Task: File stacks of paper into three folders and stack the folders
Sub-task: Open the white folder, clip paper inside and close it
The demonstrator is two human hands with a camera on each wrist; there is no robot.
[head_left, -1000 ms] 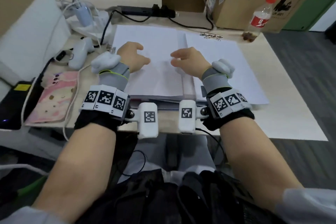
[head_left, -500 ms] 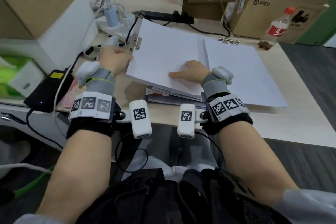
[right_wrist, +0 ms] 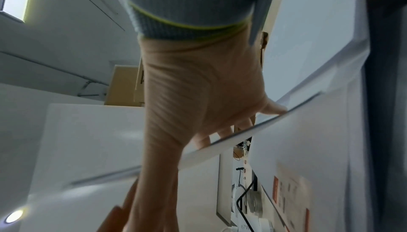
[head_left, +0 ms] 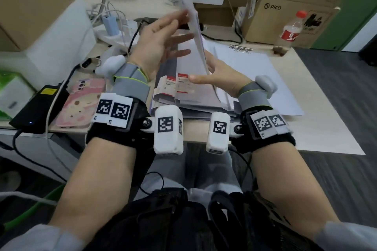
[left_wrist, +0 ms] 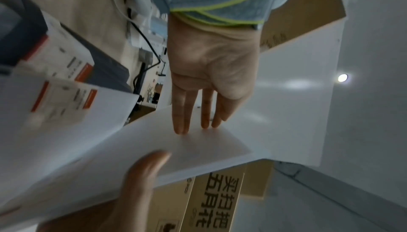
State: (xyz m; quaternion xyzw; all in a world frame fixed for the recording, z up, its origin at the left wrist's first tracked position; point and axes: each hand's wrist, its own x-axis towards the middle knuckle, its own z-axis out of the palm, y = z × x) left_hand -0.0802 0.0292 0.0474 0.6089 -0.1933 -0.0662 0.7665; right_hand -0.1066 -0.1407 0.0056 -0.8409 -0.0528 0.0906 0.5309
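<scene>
A thick stack of white paper (head_left: 195, 32) stands nearly on edge above the desk. My left hand (head_left: 177, 36) lies with straight fingers (left_wrist: 187, 117) flat against its left face. My right hand (head_left: 214, 75) grips its lower edge, thumb in front and fingers behind; the stack's edge (right_wrist: 220, 150) crosses the palm in the right wrist view. Beneath lies a pile of grey folders (head_left: 173, 87) with white and red labels. A second white paper stack (head_left: 255, 71) lies flat to the right, with metal binder clips (head_left: 239, 48) at its far edge.
A pink phone (head_left: 81, 106) and a black device (head_left: 38, 104) lie at the left. A power strip with chargers (head_left: 114, 26) and cables sits behind. Cardboard boxes (head_left: 285, 12) and a drink bottle (head_left: 291, 30) stand at the back right. The desk's front edge (head_left: 195, 132) is near my wrists.
The paper stack lay flat under both hands. My left hand raised its left edge, and now the stack is tipped up on edge between both hands, uncovering the labelled folders.
</scene>
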